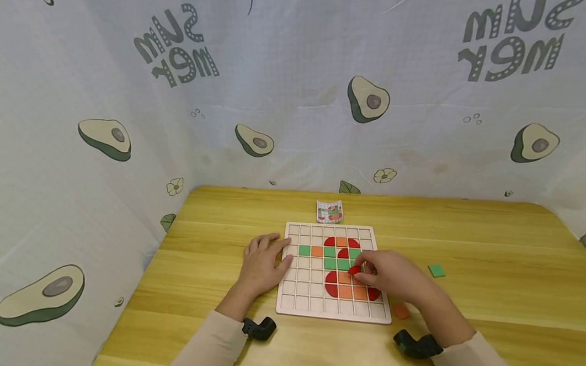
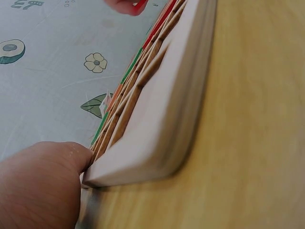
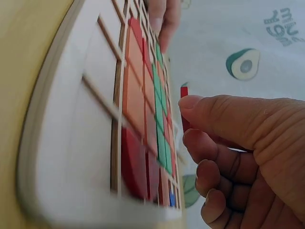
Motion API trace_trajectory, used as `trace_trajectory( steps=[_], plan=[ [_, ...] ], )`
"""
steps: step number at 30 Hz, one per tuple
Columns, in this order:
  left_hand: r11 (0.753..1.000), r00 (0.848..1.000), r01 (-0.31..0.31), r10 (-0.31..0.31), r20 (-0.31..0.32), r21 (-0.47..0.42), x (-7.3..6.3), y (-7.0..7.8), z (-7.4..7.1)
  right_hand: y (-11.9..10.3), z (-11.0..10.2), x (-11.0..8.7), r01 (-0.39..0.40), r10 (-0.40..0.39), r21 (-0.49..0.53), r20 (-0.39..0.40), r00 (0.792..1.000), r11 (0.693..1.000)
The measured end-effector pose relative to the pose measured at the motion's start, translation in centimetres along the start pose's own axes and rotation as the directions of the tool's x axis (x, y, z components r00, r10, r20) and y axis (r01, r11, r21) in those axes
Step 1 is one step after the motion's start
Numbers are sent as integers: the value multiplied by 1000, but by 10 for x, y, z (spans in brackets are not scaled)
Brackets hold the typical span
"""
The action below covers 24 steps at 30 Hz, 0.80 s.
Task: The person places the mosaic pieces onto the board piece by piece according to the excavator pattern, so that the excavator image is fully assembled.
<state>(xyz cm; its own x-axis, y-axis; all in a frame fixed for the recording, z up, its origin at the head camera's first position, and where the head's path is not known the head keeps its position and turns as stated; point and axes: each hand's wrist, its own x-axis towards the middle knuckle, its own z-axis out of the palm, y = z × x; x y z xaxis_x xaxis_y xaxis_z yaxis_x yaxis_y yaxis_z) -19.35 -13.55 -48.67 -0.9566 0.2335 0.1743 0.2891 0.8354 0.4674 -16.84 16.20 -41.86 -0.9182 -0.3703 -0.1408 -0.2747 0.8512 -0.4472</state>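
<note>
A white grid board [image 1: 304,301] lies on the table, with green, orange and red tiles in some of its cells. Between thumb and fingertips my right hand [image 1: 392,274] pinches a small red tile [image 1: 354,270] over the board's right half. The right wrist view shows this red tile [image 3: 184,90] edge-on, raised off the grid; its full outline is hidden. My left hand [image 1: 263,266] rests at the board's left edge, thumb and fingers touching the rim. A bit of blue [image 3: 172,198] shows in the grid at the far side, its shape unclear.
A small curled card [image 1: 329,211] with a coloured grid pattern stands behind the board. Right of the board lie a loose green tile [image 1: 436,270] and a loose orange tile [image 1: 401,310]. A printed curtain [image 1: 302,166] hangs behind the wooden table [image 1: 502,282].
</note>
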Motion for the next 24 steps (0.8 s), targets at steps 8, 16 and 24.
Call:
trace_trajectory(
  steps=[8,16,24],
  plan=[
    [1000,1000,5,-5,7,-1,1,0,0,-27,17,27,102,-101,30,-17,995,994],
    [1000,1000,0,0,-22,13,1,-1,2,-57,35,59,148,-148,-14,-10,989,989],
    [999,1000,11,-11,-27,34,1,-2,3,-73,42,95,169,-168,-105,22,986,980]
  ],
)
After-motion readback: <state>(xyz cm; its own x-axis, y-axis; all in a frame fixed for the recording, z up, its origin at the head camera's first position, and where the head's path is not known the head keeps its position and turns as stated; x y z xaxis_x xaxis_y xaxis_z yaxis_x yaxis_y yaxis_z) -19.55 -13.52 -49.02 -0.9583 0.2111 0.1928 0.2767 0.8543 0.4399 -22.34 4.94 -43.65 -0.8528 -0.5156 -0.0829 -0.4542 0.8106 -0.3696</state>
